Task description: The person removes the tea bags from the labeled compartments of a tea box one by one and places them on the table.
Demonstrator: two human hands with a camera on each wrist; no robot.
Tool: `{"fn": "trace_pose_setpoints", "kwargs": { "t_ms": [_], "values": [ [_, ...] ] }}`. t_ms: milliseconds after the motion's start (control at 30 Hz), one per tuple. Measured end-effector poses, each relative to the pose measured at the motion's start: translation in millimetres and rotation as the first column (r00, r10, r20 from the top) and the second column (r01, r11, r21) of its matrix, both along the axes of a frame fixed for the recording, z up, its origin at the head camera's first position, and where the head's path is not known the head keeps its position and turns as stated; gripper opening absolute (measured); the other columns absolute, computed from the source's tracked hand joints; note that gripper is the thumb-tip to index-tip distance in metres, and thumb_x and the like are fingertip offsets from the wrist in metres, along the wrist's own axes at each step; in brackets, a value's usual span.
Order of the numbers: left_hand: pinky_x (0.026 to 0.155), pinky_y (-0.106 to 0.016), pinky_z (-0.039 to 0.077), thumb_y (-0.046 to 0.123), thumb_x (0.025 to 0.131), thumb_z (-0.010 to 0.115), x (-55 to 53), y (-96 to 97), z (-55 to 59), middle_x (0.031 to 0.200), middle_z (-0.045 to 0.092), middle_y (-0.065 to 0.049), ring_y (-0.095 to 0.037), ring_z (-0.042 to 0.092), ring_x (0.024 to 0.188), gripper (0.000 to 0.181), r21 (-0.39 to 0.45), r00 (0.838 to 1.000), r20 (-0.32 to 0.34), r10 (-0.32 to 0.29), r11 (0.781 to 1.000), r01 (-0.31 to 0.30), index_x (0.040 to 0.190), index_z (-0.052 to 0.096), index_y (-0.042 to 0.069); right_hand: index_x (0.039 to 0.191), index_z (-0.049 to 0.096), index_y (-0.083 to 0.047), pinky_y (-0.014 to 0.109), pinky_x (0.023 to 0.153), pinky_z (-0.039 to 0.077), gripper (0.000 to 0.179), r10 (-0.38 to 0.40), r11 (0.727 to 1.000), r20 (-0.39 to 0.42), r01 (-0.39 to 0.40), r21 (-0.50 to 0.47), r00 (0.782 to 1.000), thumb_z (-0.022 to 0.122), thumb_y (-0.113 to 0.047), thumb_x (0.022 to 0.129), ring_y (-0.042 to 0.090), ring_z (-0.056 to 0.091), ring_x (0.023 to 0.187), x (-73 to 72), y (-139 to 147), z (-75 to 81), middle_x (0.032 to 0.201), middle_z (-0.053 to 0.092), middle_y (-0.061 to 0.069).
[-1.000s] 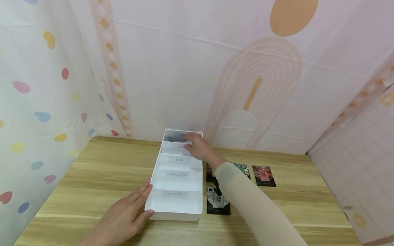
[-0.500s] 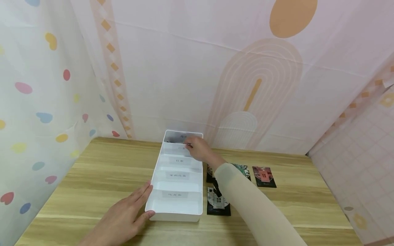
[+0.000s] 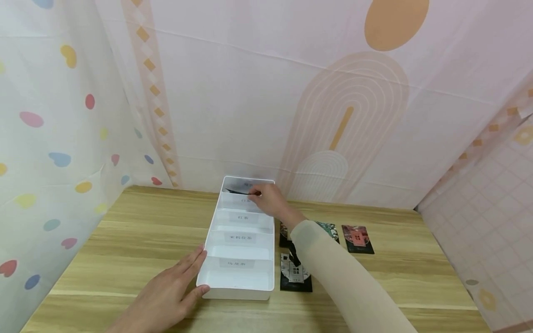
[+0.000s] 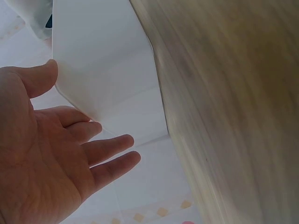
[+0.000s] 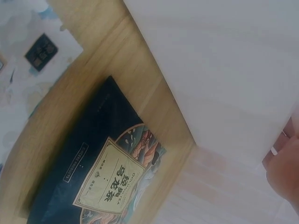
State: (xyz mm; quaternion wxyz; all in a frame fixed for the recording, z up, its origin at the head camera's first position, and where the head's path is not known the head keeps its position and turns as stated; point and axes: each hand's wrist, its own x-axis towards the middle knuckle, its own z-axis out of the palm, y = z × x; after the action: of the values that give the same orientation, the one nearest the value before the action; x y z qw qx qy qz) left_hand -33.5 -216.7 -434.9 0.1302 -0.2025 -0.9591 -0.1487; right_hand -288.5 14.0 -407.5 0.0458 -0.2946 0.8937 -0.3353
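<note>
A long white box [image 3: 235, 277] with several labelled compartments stands lengthwise on the wooden table. My left hand [image 3: 170, 287] rests at its near left corner, fingers on the side wall and thumb at the front edge; the left wrist view shows these fingers extended against the box [image 4: 107, 56]. In the farthest compartment, my right hand [image 3: 269, 202] pinches the upper edge of a thin dark packet [image 3: 236, 191]. Most of that packet is hidden by the divider and the hand. In the right wrist view, only part of my right hand [image 5: 286, 163] shows, beyond the box wall.
Right of the box lie a dark oolong tea packet [image 5: 112, 182], a grey-and-black packet [image 3: 295, 276], a green patterned packet [image 3: 330, 229] and a red-and-black packet [image 3: 358, 238]. My right sleeve covers part of this group. A patterned cloth [image 3: 233, 115] hangs behind the table.
My right fingers, spread over the far compartment a second ago, have closed on the dark packet. More of its edge now shows above the divider. My left hand has stayed in place.
</note>
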Motion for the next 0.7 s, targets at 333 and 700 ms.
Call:
{"fn": "trace_pose_setpoints", "kwargs": {
  "t_ms": [333,700],
  "values": [
    [0.099,-0.049,0.056,0.039,0.100,0.072,-0.3,-0.1,0.5,0.159,0.048,-0.017,-0.034,0.059,0.134,0.071,0.012,1.000,0.016,0.000,1.000,-0.001,0.152,0.050,-0.005,0.112,0.073,-0.005,0.029,0.076,0.055,0.014,-0.060,0.996,-0.049,0.057,-0.061,0.997,0.063,-0.014,0.107,0.016,0.064,0.088,0.9,2,4.3,0.102,0.073,0.006],
    [0.099,-0.050,0.056,0.040,0.101,0.071,-1.0,0.8,1.2,0.159,0.048,-0.017,-0.034,0.059,0.134,0.071,0.019,1.000,0.020,0.005,1.000,-0.006,0.152,0.050,-0.004,0.115,0.064,-0.001,0.028,0.067,0.051,0.015,-0.080,0.981,-0.070,0.065,-0.185,0.994,0.056,-0.012,0.110,0.017,0.058,0.076,2.6,7,16.0,0.094,0.067,0.008]
  ]
}}
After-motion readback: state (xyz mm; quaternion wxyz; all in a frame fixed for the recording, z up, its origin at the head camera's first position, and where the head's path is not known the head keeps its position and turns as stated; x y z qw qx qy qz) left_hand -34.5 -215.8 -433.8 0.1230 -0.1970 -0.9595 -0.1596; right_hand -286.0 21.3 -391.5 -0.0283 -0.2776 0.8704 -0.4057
